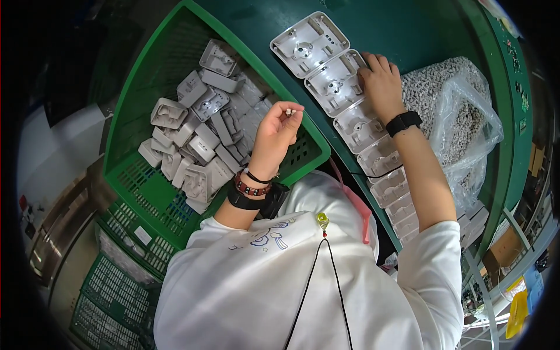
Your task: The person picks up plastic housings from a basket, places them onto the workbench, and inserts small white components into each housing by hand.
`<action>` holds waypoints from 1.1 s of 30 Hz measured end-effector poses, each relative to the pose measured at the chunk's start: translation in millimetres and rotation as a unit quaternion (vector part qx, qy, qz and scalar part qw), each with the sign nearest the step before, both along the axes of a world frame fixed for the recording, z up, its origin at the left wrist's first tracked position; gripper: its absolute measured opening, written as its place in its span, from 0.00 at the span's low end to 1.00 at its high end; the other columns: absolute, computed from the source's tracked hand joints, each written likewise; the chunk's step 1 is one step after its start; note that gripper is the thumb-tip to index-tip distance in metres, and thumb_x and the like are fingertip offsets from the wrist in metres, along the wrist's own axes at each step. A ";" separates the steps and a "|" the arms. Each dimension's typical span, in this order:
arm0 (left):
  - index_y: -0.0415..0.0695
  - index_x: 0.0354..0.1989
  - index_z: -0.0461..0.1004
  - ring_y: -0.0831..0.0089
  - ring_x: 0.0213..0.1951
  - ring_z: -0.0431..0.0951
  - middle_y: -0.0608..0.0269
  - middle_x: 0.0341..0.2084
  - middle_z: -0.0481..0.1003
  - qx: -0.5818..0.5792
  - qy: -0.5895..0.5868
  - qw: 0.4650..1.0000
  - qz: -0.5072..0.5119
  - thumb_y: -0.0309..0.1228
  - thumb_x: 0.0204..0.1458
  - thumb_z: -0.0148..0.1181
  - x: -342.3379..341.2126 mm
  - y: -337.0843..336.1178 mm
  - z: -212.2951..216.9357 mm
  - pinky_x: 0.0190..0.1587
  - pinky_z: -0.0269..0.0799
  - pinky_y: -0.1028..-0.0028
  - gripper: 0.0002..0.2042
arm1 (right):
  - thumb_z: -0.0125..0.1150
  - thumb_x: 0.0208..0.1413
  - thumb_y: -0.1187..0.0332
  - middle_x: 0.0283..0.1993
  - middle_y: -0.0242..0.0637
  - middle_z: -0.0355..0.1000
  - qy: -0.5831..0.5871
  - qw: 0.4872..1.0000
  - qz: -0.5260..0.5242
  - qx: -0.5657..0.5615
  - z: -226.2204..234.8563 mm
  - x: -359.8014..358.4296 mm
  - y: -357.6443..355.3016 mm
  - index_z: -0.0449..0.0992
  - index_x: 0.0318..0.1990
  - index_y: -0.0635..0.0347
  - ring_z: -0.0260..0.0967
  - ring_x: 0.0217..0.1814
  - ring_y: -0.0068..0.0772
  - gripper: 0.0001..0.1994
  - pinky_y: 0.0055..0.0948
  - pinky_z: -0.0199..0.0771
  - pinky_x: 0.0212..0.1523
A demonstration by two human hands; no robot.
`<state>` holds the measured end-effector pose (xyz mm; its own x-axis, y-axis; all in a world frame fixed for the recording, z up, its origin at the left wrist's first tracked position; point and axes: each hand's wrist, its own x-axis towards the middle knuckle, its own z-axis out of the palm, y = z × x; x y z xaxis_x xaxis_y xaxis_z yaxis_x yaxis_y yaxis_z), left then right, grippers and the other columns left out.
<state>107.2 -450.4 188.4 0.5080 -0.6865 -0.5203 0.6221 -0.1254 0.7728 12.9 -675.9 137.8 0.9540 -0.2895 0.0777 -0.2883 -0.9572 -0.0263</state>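
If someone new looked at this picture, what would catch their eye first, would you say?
Most likely the row of grey plastic housings lined up along the green table, with the right hand resting on one near the far end. Next, the left hand pinching a small pale part above the green crate, which is heaped with more grey housings. A clear bag of small parts lies at the right.

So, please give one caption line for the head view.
Left hand pinches a small white part; right hand rests on a row of grey housings.
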 end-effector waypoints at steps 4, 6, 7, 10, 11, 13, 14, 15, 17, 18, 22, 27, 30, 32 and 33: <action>0.42 0.41 0.67 0.89 0.20 0.56 0.74 0.22 0.64 -0.010 0.045 0.998 -0.034 0.32 0.51 0.54 5.4 -4.4 -1.9 0.21 0.51 0.87 0.11 | 0.59 0.36 0.73 0.45 0.35 0.63 -0.101 0.990 -0.062 0.079 18.1 -13.0 10.9 0.75 0.30 0.53 0.58 0.49 0.37 0.09 0.31 0.59 0.47; 0.41 0.44 0.66 0.88 0.20 0.58 0.71 0.25 0.68 -0.017 -0.154 0.985 -0.082 0.28 0.50 0.55 4.6 -10.1 -10.9 0.23 0.55 0.87 0.13 | 0.59 0.37 0.74 0.45 0.36 0.63 -0.146 0.979 -0.087 0.111 41.2 -15.7 28.3 0.75 0.31 0.53 0.58 0.49 0.38 0.10 0.31 0.59 0.46; 0.41 0.45 0.66 0.87 0.21 0.59 0.69 0.26 0.70 -0.017 -0.251 0.962 -0.106 0.26 0.49 0.55 3.2 -9.6 -13.3 0.23 0.56 0.86 0.14 | 0.60 0.37 0.74 0.45 0.36 0.63 -0.166 0.963 -0.091 0.194 56.3 -15.3 47.0 0.75 0.32 0.53 0.58 0.48 0.40 0.10 0.32 0.59 0.45; 0.41 0.46 0.65 0.87 0.22 0.61 0.67 0.30 0.72 -0.006 -0.262 0.957 -0.121 0.23 0.46 0.55 4.8 -16.2 -0.5 0.26 0.59 0.86 0.16 | 0.62 0.37 0.76 0.44 0.37 0.63 -0.182 0.935 -0.080 0.293 84.1 -12.1 78.8 0.75 0.33 0.54 0.57 0.47 0.41 0.11 0.33 0.59 0.44; 0.41 0.47 0.64 0.87 0.22 0.62 0.65 0.32 0.72 -0.001 -0.269 0.955 -0.127 0.21 0.45 0.55 6.1 -19.2 4.7 0.27 0.60 0.86 0.18 | 0.62 0.37 0.76 0.44 0.36 0.63 -0.180 0.931 -0.060 0.312 87.6 -11.1 83.0 0.75 0.32 0.54 0.57 0.47 0.41 0.11 0.33 0.59 0.44; 0.41 0.46 0.64 0.86 0.23 0.63 0.66 0.31 0.72 0.017 -0.283 0.948 -0.146 0.21 0.45 0.56 11.8 -23.7 13.2 0.27 0.60 0.86 0.18 | 0.63 0.36 0.76 0.42 0.36 0.64 -0.185 0.929 -0.059 0.316 85.8 -8.6 80.5 0.75 0.32 0.55 0.58 0.46 0.40 0.11 0.33 0.60 0.43; 0.41 0.46 0.64 0.86 0.24 0.63 0.66 0.31 0.72 0.037 -0.299 0.940 -0.163 0.21 0.45 0.57 15.3 -24.5 16.5 0.28 0.61 0.86 0.17 | 0.63 0.36 0.77 0.41 0.36 0.65 -0.190 0.926 -0.055 0.322 83.9 -7.0 78.1 0.75 0.32 0.55 0.59 0.44 0.40 0.12 0.32 0.61 0.42; 0.41 0.45 0.64 0.86 0.24 0.63 0.66 0.30 0.72 0.058 -0.314 0.930 -0.179 0.21 0.44 0.57 17.9 -24.5 18.2 0.29 0.61 0.86 0.17 | 0.63 0.35 0.78 0.40 0.36 0.65 -0.196 0.923 -0.051 0.328 82.5 -4.7 76.8 0.74 0.32 0.55 0.60 0.43 0.40 0.12 0.32 0.61 0.42; 0.40 0.44 0.64 0.85 0.25 0.64 0.67 0.30 0.71 0.027 -0.291 0.943 -0.160 0.21 0.45 0.57 21.8 -26.3 12.4 0.30 0.61 0.86 0.16 | 0.63 0.35 0.78 0.38 0.36 0.65 -0.192 0.899 -0.046 0.390 79.6 0.3 75.3 0.74 0.32 0.56 0.61 0.42 0.39 0.12 0.31 0.62 0.40; 0.40 0.43 0.64 0.85 0.26 0.65 0.67 0.30 0.71 -0.004 -0.266 0.954 -0.140 0.22 0.45 0.58 23.5 -28.0 8.2 0.31 0.62 0.86 0.16 | 0.63 0.35 0.78 0.37 0.36 0.66 -0.188 0.871 -0.040 0.452 78.4 2.4 74.5 0.74 0.31 0.57 0.61 0.40 0.39 0.11 0.30 0.63 0.39; 0.39 0.40 0.65 0.83 0.28 0.67 0.68 0.29 0.71 -0.080 -0.201 0.972 -0.090 0.25 0.47 0.57 19.4 -38.1 11.1 0.32 0.63 0.85 0.12 | 0.63 0.35 0.79 0.33 0.36 0.66 -0.203 0.825 -0.027 0.526 80.2 3.7 72.6 0.73 0.29 0.58 0.63 0.35 0.37 0.10 0.29 0.64 0.34; 0.38 0.35 0.67 0.83 0.29 0.69 0.68 0.27 0.71 -0.079 -0.027 0.991 -0.108 0.28 0.49 0.56 16.5 -41.0 12.4 0.33 0.64 0.84 0.09 | 0.63 0.35 0.78 0.31 0.37 0.67 -0.269 0.894 -0.044 0.355 83.5 1.3 66.7 0.72 0.27 0.59 0.64 0.33 0.34 0.09 0.29 0.63 0.34; 0.38 0.33 0.68 0.83 0.27 0.68 0.67 0.25 0.72 -0.044 -0.157 0.977 -0.140 0.29 0.49 0.56 18.4 -45.8 7.6 0.32 0.64 0.83 0.08 | 0.63 0.35 0.77 0.29 0.36 0.67 -0.257 0.900 -0.044 0.348 86.8 -0.4 62.1 0.72 0.27 0.59 0.65 0.32 0.33 0.08 0.29 0.63 0.35; 0.38 0.31 0.68 0.83 0.26 0.68 0.67 0.24 0.72 -0.028 -0.218 0.963 -0.155 0.29 0.49 0.56 22.0 -49.6 8.9 0.31 0.64 0.83 0.07 | 0.63 0.35 0.77 0.29 0.35 0.67 -0.249 0.904 -0.045 0.344 87.8 -0.9 58.4 0.72 0.27 0.58 0.65 0.32 0.32 0.08 0.29 0.63 0.35; 0.38 0.30 0.69 0.83 0.25 0.67 0.67 0.23 0.72 -0.018 -0.248 0.952 -0.179 0.29 0.49 0.56 26.7 -49.3 10.1 0.31 0.64 0.82 0.07 | 0.64 0.35 0.76 0.28 0.34 0.68 -0.223 0.909 -0.039 0.350 88.2 -0.2 56.2 0.72 0.27 0.58 0.65 0.31 0.31 0.08 0.30 0.62 0.36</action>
<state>134.0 -499.7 198.5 0.4141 -0.8753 -0.2498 0.1017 -0.2282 0.9683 12.7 -619.7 226.0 0.8470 -0.4827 0.2226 -0.1653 -0.6373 -0.7527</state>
